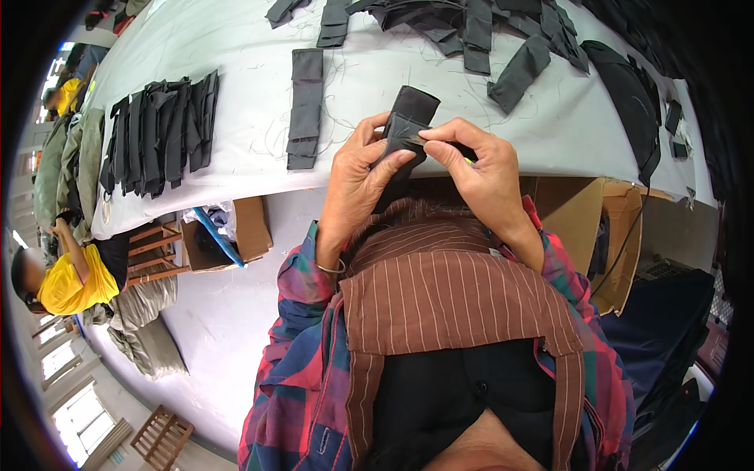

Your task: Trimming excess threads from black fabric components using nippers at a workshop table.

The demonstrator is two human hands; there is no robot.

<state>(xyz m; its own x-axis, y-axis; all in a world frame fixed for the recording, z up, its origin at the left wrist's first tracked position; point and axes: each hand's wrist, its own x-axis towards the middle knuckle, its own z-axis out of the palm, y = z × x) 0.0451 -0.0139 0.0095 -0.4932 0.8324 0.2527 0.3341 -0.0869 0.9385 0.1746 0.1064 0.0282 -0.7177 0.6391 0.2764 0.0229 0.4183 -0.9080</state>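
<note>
The left hand's (363,177) grip pinches a black cloth strip (411,105) above the near edge of the surface (251,59); the right hand's (481,163) grip closes around a small pointed tool (415,141), tip at the strip. Probably thread trimming; the next snip calls for taut cloth. A row of strips (161,137) lies leftward.

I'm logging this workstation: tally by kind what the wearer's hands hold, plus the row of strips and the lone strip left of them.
Dark fabric piece, left hand: 1
Small pointed tool, right hand: 1
Row of overlapping dark strips: 1
Lone dark strip: 1
Total: 4
</note>
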